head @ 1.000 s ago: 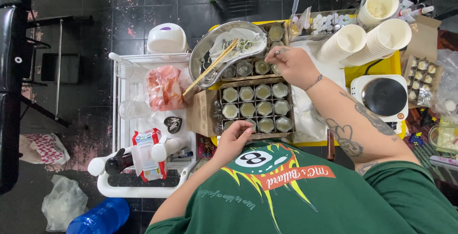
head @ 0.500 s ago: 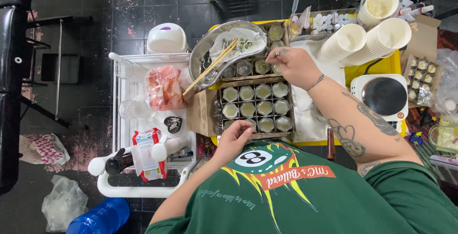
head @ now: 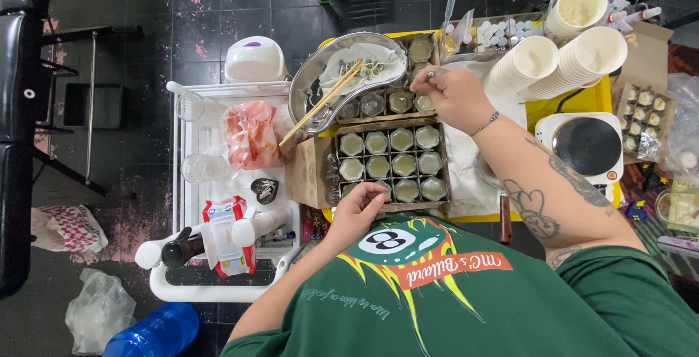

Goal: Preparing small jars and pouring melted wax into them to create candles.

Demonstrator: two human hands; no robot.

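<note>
Left hand [head: 358,211] rested on the near edge of the cardboard tray [head: 388,163], grip curled over a small glass jar [head: 380,188] at the front row; whether it actually clamped the jar could not be told. Tray held rows of small glass jars filled with pale greenish-white material. Right hand [head: 453,98], just beyond the tray, had its grip closed in a pinch on a thin metal tool [head: 435,74], tip pointing away from the body. Directly beside that grip sat a second group of jars [head: 393,100] with yellowish-green contents. Left of the right grip lay a kidney-shaped metal dish [head: 342,80] holding white tissue, small green bits and a pair of wooden chopsticks [head: 320,104] leaning over its rim. Right of it, two stacks of white paper cups [head: 557,62] lay on their sides on the yellow surface [head: 601,98]. Farther off, a white tub [head: 577,9] held pale granular matter.
</note>
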